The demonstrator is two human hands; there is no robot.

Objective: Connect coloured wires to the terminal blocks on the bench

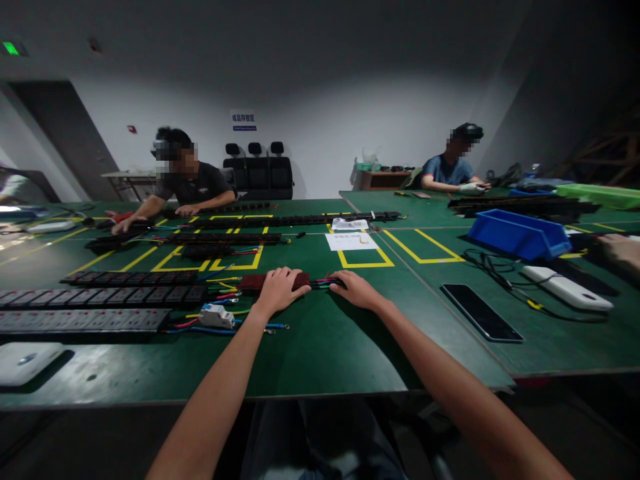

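Note:
My left hand (281,292) is closed over a dark red block-shaped piece (251,283) lying on the green table, its fingers partly hiding the piece. From the right end of that piece run several thin coloured wires (323,283). Their far end is pinched in my right hand (354,289), which rests low over the table. Left of the piece are loose wire ends with metal lugs, beside black socket strips (105,295) and a grey socket strip (85,321). A small white breaker-like part (217,316) sits among the wires near my left forearm.
A phone (481,312), a white device (567,288) with black cable and a blue bin (518,235) are to the right. Paper sheets (352,242) lie ahead, near more black strips (227,238). One co-worker (197,180) reaches across at far left; another person (453,170) sits far right.

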